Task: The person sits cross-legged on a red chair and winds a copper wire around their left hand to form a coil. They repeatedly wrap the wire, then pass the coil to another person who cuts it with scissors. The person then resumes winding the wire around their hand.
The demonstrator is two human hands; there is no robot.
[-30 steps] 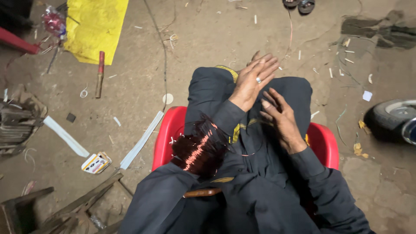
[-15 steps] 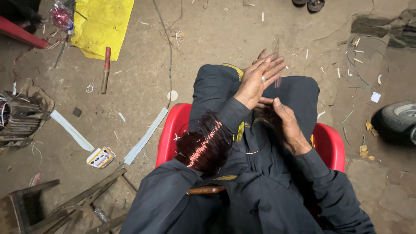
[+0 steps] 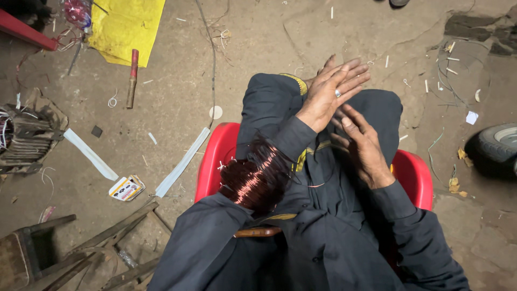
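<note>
While the left hand (image 3: 328,94) is raised above the knees with its fingers (image 3: 353,75) extended flat and close together, holding nothing that the view resolves, a ring shows on one finger. Directly below and to the right, the right hand (image 3: 366,148) rests palm-down over the dark trouser fabric, fingers slightly spread and open; the two hands cross near the fingertips. A fine strand of copper wire (image 3: 316,186) runs across the lap toward the hands, but whether either hand pinches it cannot be determined, as the strand is too thin to trace.

Coil position: the copper wire coil (image 3: 256,180) is looped around the left forearm sleeve, between elbow and wrist. It appears as a dense bundle of many thin turns, dark reddish-brown in shadow with bright orange-copper highlights along its upper edge. Short loose ends project at its left side.

Seat: the person sits on a red plastic chair (image 3: 215,161), visible on both sides of the legs. A wooden handle (image 3: 258,233) lies against the torso just under the coil.

Floor items, left of the chair: a white strip (image 3: 183,161), a small printed packet (image 3: 125,188), a red-handled tool (image 3: 132,78), a yellow sheet (image 3: 126,27) and a motor stator (image 3: 24,137). A tyre (image 3: 498,148) lies at the right edge.
</note>
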